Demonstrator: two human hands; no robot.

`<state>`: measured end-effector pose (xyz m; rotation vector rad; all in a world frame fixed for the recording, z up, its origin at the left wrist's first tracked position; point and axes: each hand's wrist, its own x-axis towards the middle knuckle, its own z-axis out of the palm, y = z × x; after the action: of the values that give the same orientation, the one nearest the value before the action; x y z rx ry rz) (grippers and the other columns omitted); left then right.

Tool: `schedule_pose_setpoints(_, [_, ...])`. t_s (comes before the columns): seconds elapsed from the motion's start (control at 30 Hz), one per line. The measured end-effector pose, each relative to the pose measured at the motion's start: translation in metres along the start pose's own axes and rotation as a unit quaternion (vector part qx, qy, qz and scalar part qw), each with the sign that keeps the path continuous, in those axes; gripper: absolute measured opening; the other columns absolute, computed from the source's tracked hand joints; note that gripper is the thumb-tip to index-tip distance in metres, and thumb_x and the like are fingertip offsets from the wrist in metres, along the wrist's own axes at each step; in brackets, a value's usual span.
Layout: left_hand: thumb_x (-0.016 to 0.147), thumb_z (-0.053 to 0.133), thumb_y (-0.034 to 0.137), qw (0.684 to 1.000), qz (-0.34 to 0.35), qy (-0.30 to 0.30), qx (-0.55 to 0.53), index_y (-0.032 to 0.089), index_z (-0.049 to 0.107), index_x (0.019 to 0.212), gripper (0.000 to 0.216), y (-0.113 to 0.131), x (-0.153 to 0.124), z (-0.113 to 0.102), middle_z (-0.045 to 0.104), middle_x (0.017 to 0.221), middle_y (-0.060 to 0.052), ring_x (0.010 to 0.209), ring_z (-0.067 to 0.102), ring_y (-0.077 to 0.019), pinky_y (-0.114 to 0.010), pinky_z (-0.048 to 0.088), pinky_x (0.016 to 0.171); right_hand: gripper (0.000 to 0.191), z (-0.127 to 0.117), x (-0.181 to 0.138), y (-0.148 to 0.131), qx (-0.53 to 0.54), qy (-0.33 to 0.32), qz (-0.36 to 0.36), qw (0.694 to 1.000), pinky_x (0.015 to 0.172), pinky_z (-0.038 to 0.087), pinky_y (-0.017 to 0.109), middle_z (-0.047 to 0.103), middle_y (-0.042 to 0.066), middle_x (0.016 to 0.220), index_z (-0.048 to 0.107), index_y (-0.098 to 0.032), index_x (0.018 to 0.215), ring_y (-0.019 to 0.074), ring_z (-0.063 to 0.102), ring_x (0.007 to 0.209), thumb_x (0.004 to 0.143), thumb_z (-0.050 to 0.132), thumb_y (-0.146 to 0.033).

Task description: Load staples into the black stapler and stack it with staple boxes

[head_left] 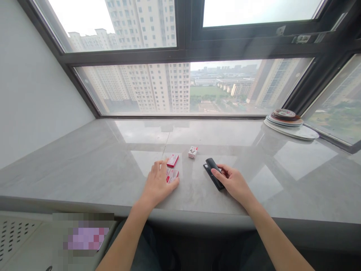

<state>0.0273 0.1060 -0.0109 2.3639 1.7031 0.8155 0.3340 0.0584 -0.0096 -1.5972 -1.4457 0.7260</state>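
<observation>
My right hand (232, 184) is closed around a black stapler (213, 174), thumb on top and fingers at its far side. The stapler lies at a slant on the counter. My left hand (158, 182) rests over the counter with its fingers apart and bent, thumb out to the right. Between its thumb and index finger lies a red and white staple box (172, 175), partly covered by the hand. Just beyond, by the index fingertip, is another red and white staple box (173, 160). Farther back, between my hands, sits a small white box (193, 152) with a dark picture and red marks.
The grey marble-patterned counter (84, 162) runs along a dark-framed window (180, 56). Stacked plates and round mats (291, 130) stand in the back right corner. Below the front edge at left is a pale perforated chair (25, 241) with a blurred purple item on it.
</observation>
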Motion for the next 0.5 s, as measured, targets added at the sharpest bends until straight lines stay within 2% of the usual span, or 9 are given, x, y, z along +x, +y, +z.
schedule_pose_setpoints(0.07, [0.090, 0.064, 0.043, 1.000, 0.010, 0.003, 0.008, 0.029, 0.037, 0.150, 0.067, 0.007, 0.002, 0.007, 0.043, 0.148, -0.011, 0.136, 0.046, -0.0326, -0.050, 0.039, 0.113, 0.058, 0.001, 0.000, 0.001, -0.003, 0.002, 0.002, 1.000, 0.059, 0.036, 0.027, 0.043, -0.003, 0.069, 0.074, -0.021, 0.115, 0.0152, 0.042, 0.063, 0.089, 0.060, -0.071])
schedule_pose_setpoints(0.2, [0.096, 0.057, 0.041, 0.998, 0.058, 0.000, 0.014, 0.022, 0.040, 0.145, 0.056, 0.015, 0.010, 0.020, 0.026, 0.165, -0.014, 0.154, 0.024, -0.0337, -0.053, 0.026, 0.124, 0.057, 0.002, -0.001, 0.001, -0.012, 0.012, -0.001, 1.000, 0.059, 0.036, 0.027, 0.044, -0.004, 0.067, 0.075, -0.021, 0.114, 0.0153, 0.043, 0.062, 0.089, 0.060, -0.070])
schedule_pose_setpoints(0.33, [0.099, 0.051, 0.041, 0.995, 0.092, -0.036, 0.006, 0.020, 0.040, 0.145, 0.052, 0.022, 0.025, 0.036, 0.035, 0.162, -0.014, 0.156, 0.023, -0.0298, -0.050, 0.024, 0.126, 0.056, 0.003, -0.002, 0.000, -0.021, 0.019, -0.011, 1.000, 0.059, 0.035, 0.027, 0.045, -0.004, 0.068, 0.074, -0.022, 0.114, 0.0148, 0.044, 0.063, 0.090, 0.060, -0.070])
schedule_pose_setpoints(0.5, [0.100, 0.047, 0.044, 0.997, 0.067, -0.031, 0.015, 0.012, 0.034, 0.152, 0.062, 0.044, 0.051, 0.061, 0.036, 0.160, -0.022, 0.154, 0.027, -0.0331, -0.052, 0.023, 0.125, 0.055, 0.004, -0.001, 0.002, -0.016, 0.016, -0.012, 1.000, 0.059, 0.036, 0.026, 0.046, -0.004, 0.068, 0.074, -0.022, 0.116, 0.0146, 0.045, 0.063, 0.091, 0.060, -0.069])
